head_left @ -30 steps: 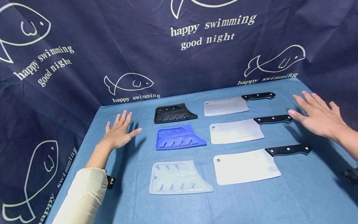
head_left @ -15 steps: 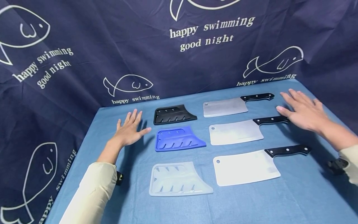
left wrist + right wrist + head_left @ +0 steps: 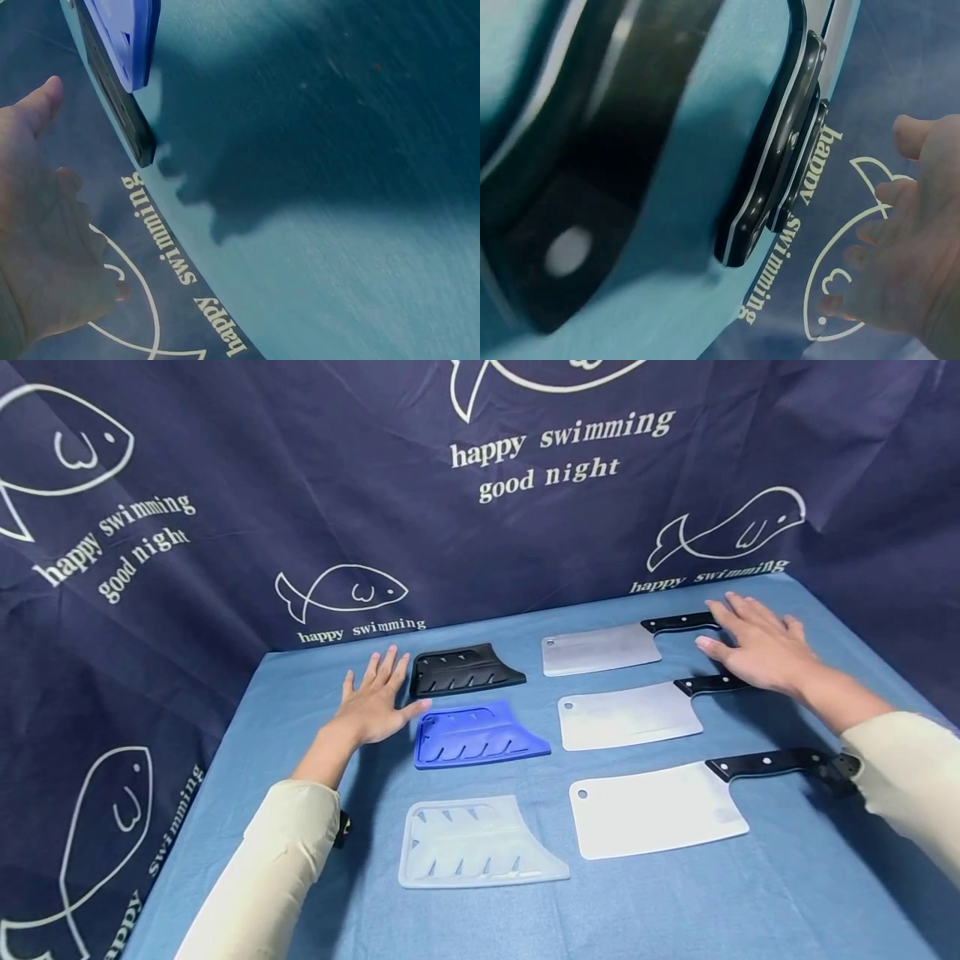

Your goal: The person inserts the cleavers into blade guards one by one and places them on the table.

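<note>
My left hand (image 3: 375, 703), fingers spread and holding nothing, hovers just left of the black blade cover (image 3: 465, 672) and the blue blade cover (image 3: 480, 735). A translucent white blade cover (image 3: 480, 843) lies nearer the front. To the right of the covers, three cleavers with black handles lie flat: the far cleaver (image 3: 600, 648), the middle cleaver (image 3: 630, 717) and the near cleaver (image 3: 660, 810). Over the far and middle handles is my right hand (image 3: 761, 643), its fingers extended and nothing in it. It hides the ends of both handles. In the right wrist view the near cleaver's handle (image 3: 637, 112) looms large.
A blue cloth (image 3: 315, 893) covers the table. Behind it and along the left hangs a dark blue curtain (image 3: 225, 527) printed with white fish and lettering. The right wrist's camera (image 3: 838, 772) overlaps the end of the near cleaver's handle.
My left hand has moved right, toward the black and blue covers. My right hand has come left, from beside the cleaver handles to above them. The cleavers and covers lie as before.
</note>
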`<state>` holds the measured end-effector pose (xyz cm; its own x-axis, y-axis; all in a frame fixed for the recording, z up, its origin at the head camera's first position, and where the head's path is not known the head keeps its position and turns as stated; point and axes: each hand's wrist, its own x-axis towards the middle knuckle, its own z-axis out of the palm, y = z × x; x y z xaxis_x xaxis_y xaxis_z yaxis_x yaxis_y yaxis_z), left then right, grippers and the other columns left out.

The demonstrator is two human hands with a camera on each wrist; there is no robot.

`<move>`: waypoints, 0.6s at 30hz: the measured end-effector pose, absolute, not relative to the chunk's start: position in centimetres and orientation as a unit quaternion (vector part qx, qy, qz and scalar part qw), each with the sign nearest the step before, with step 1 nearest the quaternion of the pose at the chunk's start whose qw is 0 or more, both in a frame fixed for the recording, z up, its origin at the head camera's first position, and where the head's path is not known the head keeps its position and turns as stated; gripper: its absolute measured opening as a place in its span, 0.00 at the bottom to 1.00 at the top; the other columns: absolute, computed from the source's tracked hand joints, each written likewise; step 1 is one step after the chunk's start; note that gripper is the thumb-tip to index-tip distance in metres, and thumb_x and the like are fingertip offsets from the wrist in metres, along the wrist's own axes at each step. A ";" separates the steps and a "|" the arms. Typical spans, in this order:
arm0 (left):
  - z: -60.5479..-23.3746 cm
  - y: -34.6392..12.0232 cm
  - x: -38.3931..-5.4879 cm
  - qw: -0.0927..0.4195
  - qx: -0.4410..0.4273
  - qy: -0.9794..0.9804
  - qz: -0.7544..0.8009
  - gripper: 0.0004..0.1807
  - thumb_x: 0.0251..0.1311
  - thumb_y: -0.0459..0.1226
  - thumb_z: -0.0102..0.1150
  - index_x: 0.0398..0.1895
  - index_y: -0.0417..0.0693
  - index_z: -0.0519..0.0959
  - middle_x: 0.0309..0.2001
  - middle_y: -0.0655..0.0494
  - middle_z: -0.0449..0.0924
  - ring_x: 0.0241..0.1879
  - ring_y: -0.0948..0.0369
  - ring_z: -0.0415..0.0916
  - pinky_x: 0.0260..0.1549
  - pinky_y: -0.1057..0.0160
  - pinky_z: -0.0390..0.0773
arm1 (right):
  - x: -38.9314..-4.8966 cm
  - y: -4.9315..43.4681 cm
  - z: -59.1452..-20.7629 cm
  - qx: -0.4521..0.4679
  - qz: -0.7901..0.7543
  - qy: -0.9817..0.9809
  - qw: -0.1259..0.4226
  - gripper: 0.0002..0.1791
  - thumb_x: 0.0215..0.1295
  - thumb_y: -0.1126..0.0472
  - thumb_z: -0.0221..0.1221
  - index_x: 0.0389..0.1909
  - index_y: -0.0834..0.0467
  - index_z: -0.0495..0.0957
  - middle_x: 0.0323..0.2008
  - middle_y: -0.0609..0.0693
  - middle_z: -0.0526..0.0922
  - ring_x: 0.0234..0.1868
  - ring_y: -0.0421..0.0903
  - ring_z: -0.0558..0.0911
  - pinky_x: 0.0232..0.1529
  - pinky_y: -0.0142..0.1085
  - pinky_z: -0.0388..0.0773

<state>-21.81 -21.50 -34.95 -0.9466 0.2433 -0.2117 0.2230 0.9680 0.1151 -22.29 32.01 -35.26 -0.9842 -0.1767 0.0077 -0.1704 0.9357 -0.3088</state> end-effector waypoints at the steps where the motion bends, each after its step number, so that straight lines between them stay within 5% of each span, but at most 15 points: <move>1: -35.0 -21.3 -21.9 0.114 0.118 0.986 0.043 0.49 0.62 0.69 0.34 0.76 0.60 0.27 0.75 0.60 0.16 0.73 0.54 0.16 0.64 0.38 0.21 | -22.5 31.8 -35.3 -0.089 -0.155 0.984 0.012 0.42 0.72 0.36 0.37 0.76 0.57 0.40 0.74 0.65 0.33 0.73 0.65 0.33 0.58 0.73 0.31; 18: -35.1 -19.3 -23.4 0.129 0.121 0.983 0.053 0.50 0.61 0.70 0.35 0.76 0.61 0.29 0.75 0.60 0.18 0.74 0.53 0.19 0.65 0.36 0.27 | -24.8 30.3 -34.3 -0.095 -0.159 0.982 0.040 0.45 0.70 0.34 0.40 0.77 0.55 0.37 0.74 0.64 0.30 0.73 0.64 0.31 0.59 0.73 0.30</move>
